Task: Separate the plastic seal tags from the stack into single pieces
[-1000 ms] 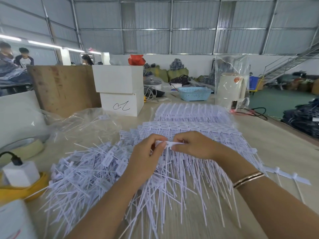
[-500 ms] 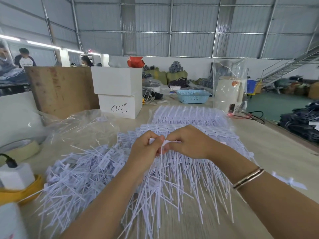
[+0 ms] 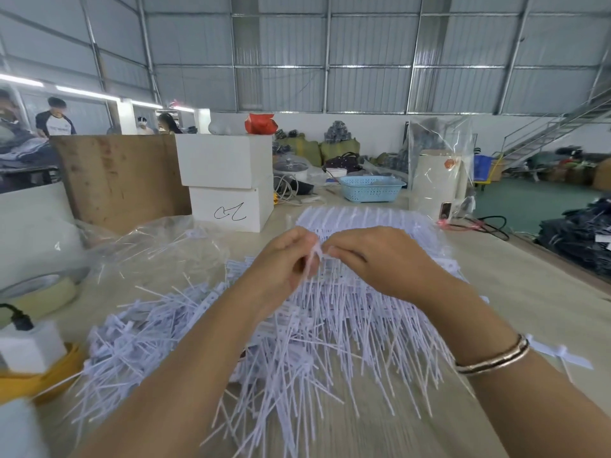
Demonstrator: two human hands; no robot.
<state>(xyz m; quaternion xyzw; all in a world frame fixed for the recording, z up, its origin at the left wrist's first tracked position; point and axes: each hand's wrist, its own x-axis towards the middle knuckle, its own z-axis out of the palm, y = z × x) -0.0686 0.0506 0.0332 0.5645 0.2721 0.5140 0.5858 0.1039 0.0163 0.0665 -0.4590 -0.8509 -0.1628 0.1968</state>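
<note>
Two hands are working mid-table: we're seeing the left hand and right hand with fingers curled, both pinching one white plastic seal tag between their fingertips, just above the stack of joined tags. Motion blur is hiding the exact finger contact. The tag's thin tail is hanging down between the hands. A loose pile of separated tags, flat heads with long thin tails, is lying toward the table's left edge. A metal bangle is sitting on the right wrist. The wooden table is showing pale grain.
</note>
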